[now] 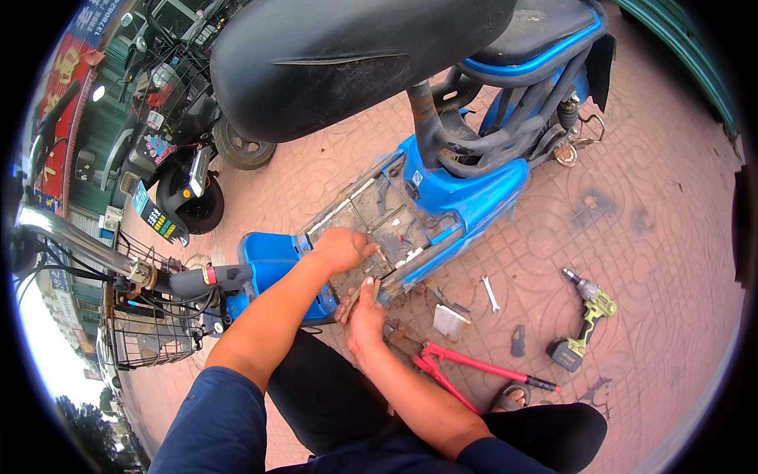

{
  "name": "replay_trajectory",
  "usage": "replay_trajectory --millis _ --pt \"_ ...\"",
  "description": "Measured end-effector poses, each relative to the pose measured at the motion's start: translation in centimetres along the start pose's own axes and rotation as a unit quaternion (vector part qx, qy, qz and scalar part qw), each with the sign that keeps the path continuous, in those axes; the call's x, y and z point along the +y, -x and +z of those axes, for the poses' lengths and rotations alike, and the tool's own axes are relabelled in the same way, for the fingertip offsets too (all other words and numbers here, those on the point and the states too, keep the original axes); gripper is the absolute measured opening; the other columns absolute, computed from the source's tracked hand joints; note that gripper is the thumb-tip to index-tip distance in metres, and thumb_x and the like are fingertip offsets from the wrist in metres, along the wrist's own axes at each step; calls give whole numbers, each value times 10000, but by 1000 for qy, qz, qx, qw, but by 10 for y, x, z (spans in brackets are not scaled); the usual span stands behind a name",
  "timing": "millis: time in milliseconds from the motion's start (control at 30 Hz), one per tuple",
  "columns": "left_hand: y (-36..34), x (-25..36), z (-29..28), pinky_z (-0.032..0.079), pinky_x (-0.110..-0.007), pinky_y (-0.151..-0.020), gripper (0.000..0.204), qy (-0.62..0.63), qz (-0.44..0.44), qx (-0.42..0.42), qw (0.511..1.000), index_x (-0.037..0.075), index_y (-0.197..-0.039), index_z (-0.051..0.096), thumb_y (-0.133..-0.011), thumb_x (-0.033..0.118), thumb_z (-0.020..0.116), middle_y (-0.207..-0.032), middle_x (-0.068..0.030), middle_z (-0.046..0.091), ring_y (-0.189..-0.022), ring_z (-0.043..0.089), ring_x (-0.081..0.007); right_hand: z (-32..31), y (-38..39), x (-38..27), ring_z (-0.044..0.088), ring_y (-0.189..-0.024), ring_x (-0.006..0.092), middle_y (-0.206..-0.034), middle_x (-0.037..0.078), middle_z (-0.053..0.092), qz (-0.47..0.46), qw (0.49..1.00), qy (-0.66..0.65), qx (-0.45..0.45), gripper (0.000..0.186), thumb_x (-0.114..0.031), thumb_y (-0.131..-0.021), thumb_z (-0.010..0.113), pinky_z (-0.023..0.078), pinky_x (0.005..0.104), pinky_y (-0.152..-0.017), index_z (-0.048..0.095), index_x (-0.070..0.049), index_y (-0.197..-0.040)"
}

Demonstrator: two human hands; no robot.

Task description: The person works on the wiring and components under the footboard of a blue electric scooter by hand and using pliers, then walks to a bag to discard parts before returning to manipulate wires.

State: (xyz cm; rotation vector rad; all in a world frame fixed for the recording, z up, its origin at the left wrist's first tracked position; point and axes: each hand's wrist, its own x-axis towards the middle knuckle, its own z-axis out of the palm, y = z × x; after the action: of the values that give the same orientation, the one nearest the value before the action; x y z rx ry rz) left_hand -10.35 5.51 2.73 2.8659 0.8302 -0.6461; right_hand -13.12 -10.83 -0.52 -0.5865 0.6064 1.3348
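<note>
A blue electric scooter (474, 189) stands before me with its floor compartment (363, 207) uncovered. Dirt, scraps and thin ribs show inside that compartment. My left hand (345, 249) reaches into it, fingers curled down near its inner edge; whatever they grip is hidden. At the near rim, my right hand (365, 316) is closed, with something narrow and tan along its fingers that I cannot name. The scooter's black seat (347, 63) is tipped up and overhangs the far side.
On the paving to the right lie red-handled bolt cutters (482, 365), a green cordless drill (584, 316), a wrench (491, 294), a small white container (451, 322) and a dark flat piece (518, 340). A wire basket (150, 340) hangs at the scooter's front. Other scooters (189, 189) stand far left.
</note>
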Motion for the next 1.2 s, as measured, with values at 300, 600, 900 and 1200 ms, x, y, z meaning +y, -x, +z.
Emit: replay_trajectory --millis 300,600,900,1200 --pt "1 -3 11 527 -512 -718 437 -7 45 64 997 44 -747 712 -972 390 570 -760 -210 689 -779 672 -428 -5 4 3 481 -579 174 -693 36 528 16 997 -56 -40 481 -568 -1017 574 422 310 -552 514 -93 -971" --pt "12 2 -10 539 -490 -701 395 20 29 115 993 54 -744 715 -936 382 610 -733 -188 689 -746 681 -405 16 18 -3 478 -610 163 -703 14 503 31 992 -76 -92 439 -552 -1048 522 412 317 -582 506 -125 -948" --pt "16 0 -7 537 -491 -699 360 24 35 139 989 64 -753 727 -910 375 636 -739 -185 690 -750 681 -402 3 14 5 489 -629 171 -718 17 512 13 989 -60 -135 435 -545 -1049 524 412 313 -601 515 -120 -960" --pt "16 1 -10 525 -504 -715 354 33 42 149 987 71 -738 722 -900 372 630 -746 -193 693 -762 681 -413 -4 11 4 479 -638 155 -726 5 505 16 984 -77 -163 435 -568 -1030 547 412 310 -619 519 -140 -958"
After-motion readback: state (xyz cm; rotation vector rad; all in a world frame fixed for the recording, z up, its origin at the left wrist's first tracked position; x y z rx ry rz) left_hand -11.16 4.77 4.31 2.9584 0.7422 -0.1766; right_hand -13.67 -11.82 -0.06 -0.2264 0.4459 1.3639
